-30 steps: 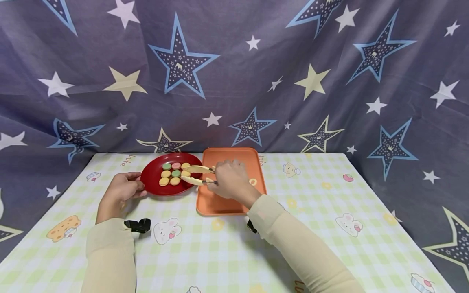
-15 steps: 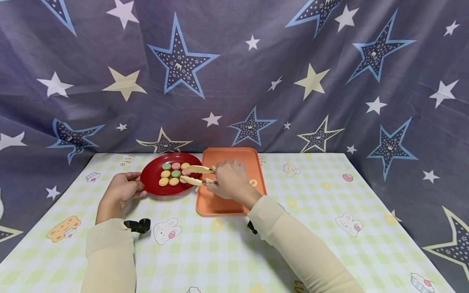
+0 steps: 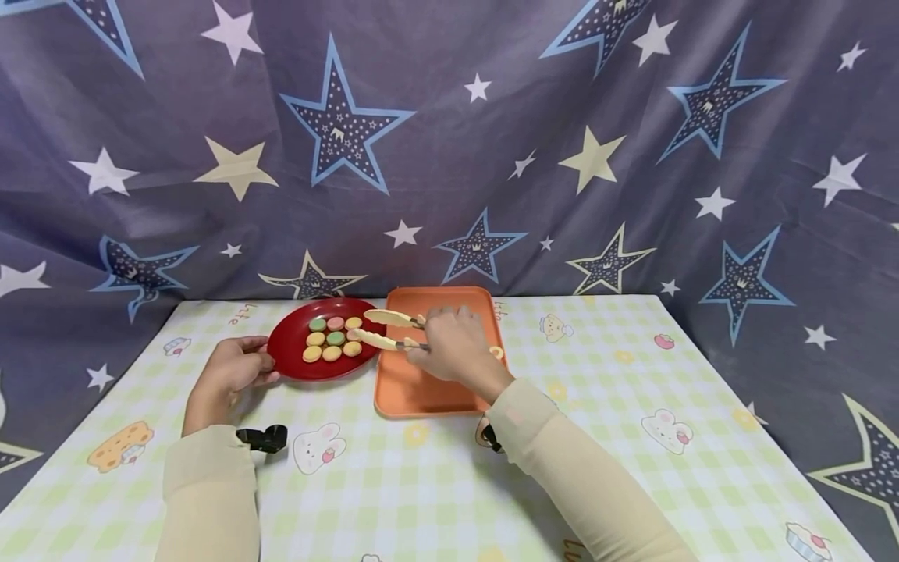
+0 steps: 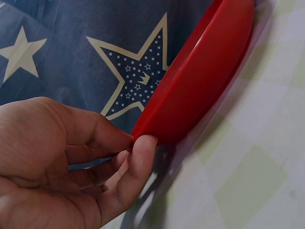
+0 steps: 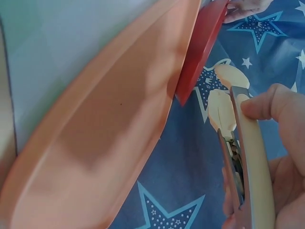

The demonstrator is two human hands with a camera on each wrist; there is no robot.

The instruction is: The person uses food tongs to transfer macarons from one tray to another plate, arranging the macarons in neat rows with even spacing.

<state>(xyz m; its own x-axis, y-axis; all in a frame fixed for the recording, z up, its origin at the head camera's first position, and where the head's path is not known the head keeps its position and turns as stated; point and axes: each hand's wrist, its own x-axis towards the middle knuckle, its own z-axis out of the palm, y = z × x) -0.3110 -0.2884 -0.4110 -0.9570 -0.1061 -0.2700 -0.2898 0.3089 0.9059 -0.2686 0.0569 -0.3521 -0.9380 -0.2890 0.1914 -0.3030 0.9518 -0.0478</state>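
My left hand (image 3: 237, 368) pinches the left rim of a red plate (image 3: 291, 355) between thumb and fingers; the left wrist view shows that grip close up. Green, pink and yellow macarons (image 3: 335, 338) lie in rows on the plate. My right hand (image 3: 460, 347) grips a pair of tongs (image 5: 255, 157) with cream-coloured tips. In the head view the tongs' arms stand apart, with nothing between them, and their tips reach over the plate's right side. The lower tip overlaps a pink macaron at the right end of the middle row.
An orange tray (image 3: 428, 394) lies right beside the plate, under my right hand. A checked cloth with printed figures covers the table (image 3: 393, 499). Behind the table hangs a dark star-patterned curtain (image 3: 449, 140).
My right hand has drawn the tongs slightly right, off the macarons, and their arms have spread wider. A yellow macaron now shows fully at the near row's right end. The left hand stays put.
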